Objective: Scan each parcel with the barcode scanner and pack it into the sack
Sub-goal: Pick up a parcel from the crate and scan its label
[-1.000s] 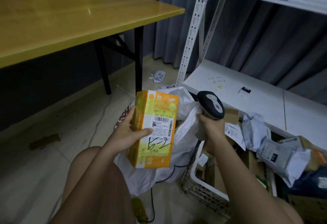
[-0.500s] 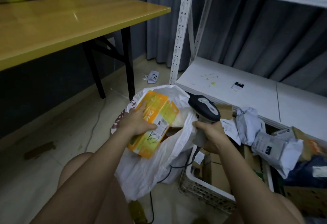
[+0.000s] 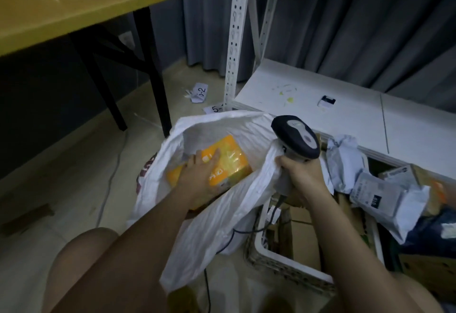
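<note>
Pushing the orange parcel (image 3: pixel 222 162) down inside the sack (image 3: pixel 212 223), the left hand (image 3: pixel 199 177) grips it with fingers curled over its top; it could snag on the limp rim. At three o'clock, the right hand (image 3: pixel 299 177) wraps scanner (image 3: pixel 296 139) and sack edge together, so a slip would shut the mouth. Floor slips at twelve o'clock read "5-2" (image 3: pixel 200 93); the parcel's print is illegible.

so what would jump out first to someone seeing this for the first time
The bright orange box stands out, low inside the open white sack at centre, with the left hand on top of it. Just to the right, the right hand grips the barcode scanner together with the sack's rim. Further right, grey mailer parcels lie heaped over a white basket.
</note>
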The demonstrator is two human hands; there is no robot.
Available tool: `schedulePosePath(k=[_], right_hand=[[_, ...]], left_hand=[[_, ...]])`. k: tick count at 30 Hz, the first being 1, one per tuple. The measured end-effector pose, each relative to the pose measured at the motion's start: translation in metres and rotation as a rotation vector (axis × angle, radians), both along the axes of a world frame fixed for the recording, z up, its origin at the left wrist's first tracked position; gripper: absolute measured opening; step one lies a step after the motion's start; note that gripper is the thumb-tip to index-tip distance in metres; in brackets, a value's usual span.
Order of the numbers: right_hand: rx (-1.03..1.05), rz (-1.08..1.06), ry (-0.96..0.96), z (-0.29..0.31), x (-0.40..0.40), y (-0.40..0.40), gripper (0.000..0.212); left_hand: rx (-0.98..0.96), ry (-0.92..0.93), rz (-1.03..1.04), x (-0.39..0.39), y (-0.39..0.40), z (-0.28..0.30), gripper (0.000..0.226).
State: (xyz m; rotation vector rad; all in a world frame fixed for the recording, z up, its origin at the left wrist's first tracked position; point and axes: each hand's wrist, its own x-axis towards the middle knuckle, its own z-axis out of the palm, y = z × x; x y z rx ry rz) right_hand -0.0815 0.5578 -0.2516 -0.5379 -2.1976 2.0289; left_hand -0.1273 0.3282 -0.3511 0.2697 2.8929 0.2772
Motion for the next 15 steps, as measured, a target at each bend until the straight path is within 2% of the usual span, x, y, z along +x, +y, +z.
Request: schedulePosePath(k=[3, 6, 8, 10, 11, 12, 13, 14, 15], right_hand=[[0.026, -0.013, -0.002, -0.004, -0.003, -0.004, 0.030], [0.033, -0.043, 0.025, -0.004, -0.008, -0.009, 0.028], [0.053, -0.040, 0.048, 0.001, -0.013, -0.012, 0.028], [0.078, -0.015, 0.050, 0.003, -0.016, -0.014, 0.033], [0.091, -0.003, 0.044, 0.002, -0.018, -0.015, 0.032], [0.099, 0.008, 0.040, 0.002, -0.018, -0.016, 0.030], [0.104, 0.018, 0.035, 0.001, -0.019, -0.017, 0.028], [0.107, 0.031, 0.029, 0.001, -0.019, -0.018, 0.027], [0.105, 0.045, 0.021, 0.000, -0.019, -0.019, 0.026]], left_hand=[[-0.121, 0.110, -0.041, -0.006, 0.005, -0.011, 0.100], [-0.149, 0.140, 0.066, -0.012, 0.015, -0.014, 0.090], [-0.148, 0.010, 0.110, -0.020, 0.021, -0.014, 0.079], [-0.180, -0.110, 0.035, -0.027, 0.028, 0.000, 0.063], [-0.216, -0.086, -0.031, -0.029, 0.031, 0.014, 0.050], [-0.231, 0.013, -0.116, -0.028, 0.032, 0.028, 0.037], [-0.211, 0.198, -0.215, -0.027, 0.033, 0.043, 0.025], [-0.163, 0.467, -0.309, -0.029, 0.033, 0.055, 0.018], [-0.191, 0.679, -0.326, -0.032, 0.030, 0.066, 0.024]])
